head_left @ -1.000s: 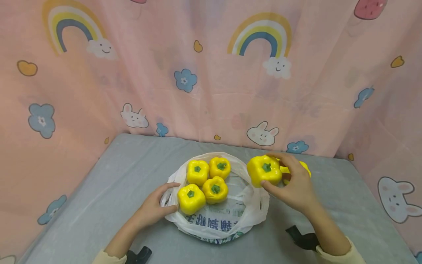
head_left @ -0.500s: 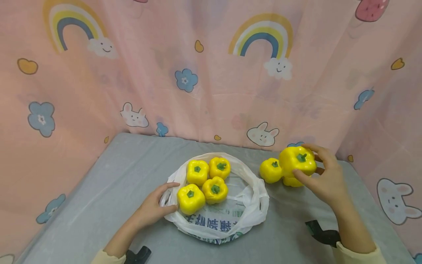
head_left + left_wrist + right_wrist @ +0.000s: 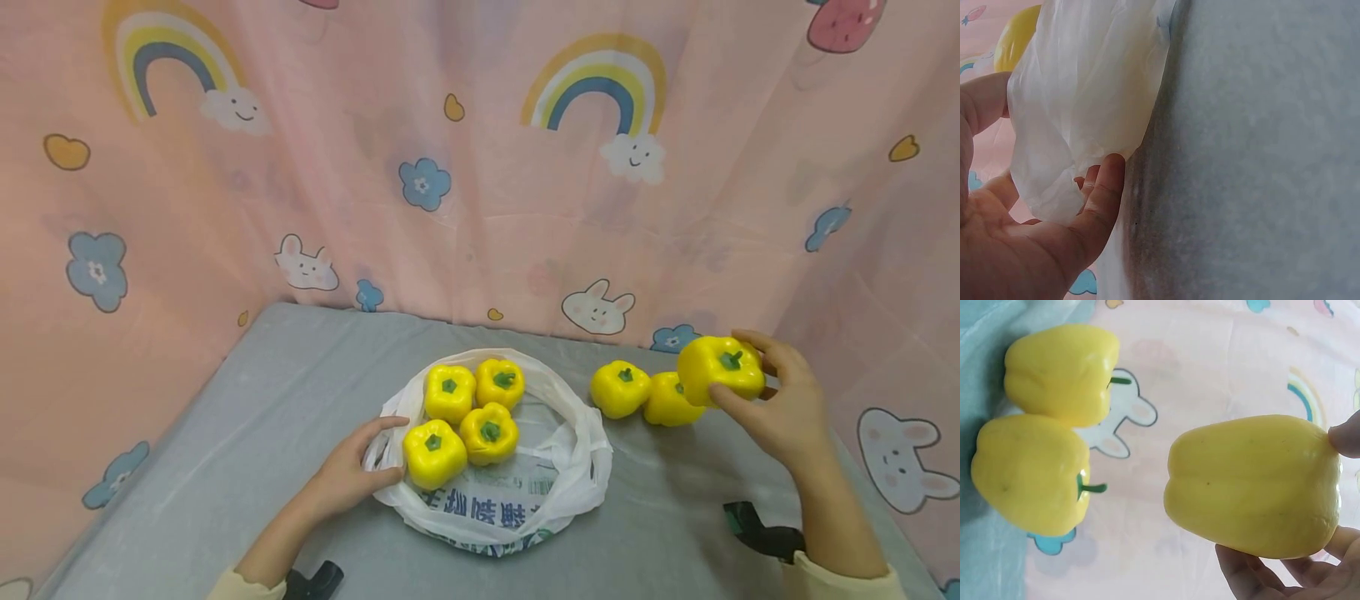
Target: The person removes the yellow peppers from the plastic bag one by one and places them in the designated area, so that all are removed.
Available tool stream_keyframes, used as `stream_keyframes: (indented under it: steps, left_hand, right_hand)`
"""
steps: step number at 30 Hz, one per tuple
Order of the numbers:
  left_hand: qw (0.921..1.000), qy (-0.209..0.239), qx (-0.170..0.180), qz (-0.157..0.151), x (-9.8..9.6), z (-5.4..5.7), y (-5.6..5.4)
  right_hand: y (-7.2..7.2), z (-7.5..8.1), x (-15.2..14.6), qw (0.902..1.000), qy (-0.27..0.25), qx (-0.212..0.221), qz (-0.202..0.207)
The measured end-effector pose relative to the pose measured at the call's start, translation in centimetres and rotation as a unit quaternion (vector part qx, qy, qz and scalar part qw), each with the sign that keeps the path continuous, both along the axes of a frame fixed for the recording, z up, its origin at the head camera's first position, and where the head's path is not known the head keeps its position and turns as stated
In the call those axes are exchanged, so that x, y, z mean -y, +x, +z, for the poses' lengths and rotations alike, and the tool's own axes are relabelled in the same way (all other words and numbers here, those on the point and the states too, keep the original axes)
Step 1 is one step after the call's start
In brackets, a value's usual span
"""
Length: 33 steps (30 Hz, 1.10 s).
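My right hand (image 3: pixel 791 412) holds a yellow bell pepper (image 3: pixel 701 371) in the air by its sides, green stem facing up. The right wrist view shows the same bell pepper (image 3: pixel 1254 487) apart from two others. Those two yellow bell peppers, one nearer the bag (image 3: pixel 613 396) and one beside it (image 3: pixel 667 404), stand on the table side by side. My left hand (image 3: pixel 348 473) grips the left rim of a white plastic bag (image 3: pixel 592 467), whose mouth is spread wide. Inside it sit several yellow bell peppers (image 3: pixel 431 462), gathered toward the left. In the left wrist view, thumb and fingers surround the crumpled plastic bag (image 3: pixel 1085 94).
A grey cloth (image 3: pixel 247 433) covers the table. Behind it and at both sides hangs a pink curtain (image 3: pixel 495 225) printed with rainbows, rabbits and flowers. Black wrist mounts (image 3: pixel 772 537) stick out below the forearms.
My right hand has carried the bell pepper to the right, from the bag's right rim past the two standing peppers, which are now uncovered. My left hand and the bag have stayed put.
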<state>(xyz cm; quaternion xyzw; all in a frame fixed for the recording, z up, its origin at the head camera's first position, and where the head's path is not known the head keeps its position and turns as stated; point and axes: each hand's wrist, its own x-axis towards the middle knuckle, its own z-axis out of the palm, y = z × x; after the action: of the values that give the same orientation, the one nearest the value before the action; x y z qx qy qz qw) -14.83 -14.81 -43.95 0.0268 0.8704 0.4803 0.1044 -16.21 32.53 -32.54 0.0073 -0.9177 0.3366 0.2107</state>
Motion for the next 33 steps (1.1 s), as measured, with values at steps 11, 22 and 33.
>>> stream_keyframes:
  steps: [11,22,33]
  left_hand:
    - [1.0000,0.000,-0.002,0.000,0.0,-0.2,0.0]
    - [1.0000,0.001,-0.004,0.003,0.0,-0.4,0.0]
    - [0.9999,-0.003,-0.010,0.005,0.0,-0.5,0.0]
  right_hand:
    - [-0.5,-0.8,-2.8,0.9969,0.025,0.051,-0.055]
    - [-1.8,-3.4,-5.4,0.9930,0.051,0.090,-0.058]
    - [-3.2,-6.5,-7.4,0.9899,0.046,0.128,-0.039]
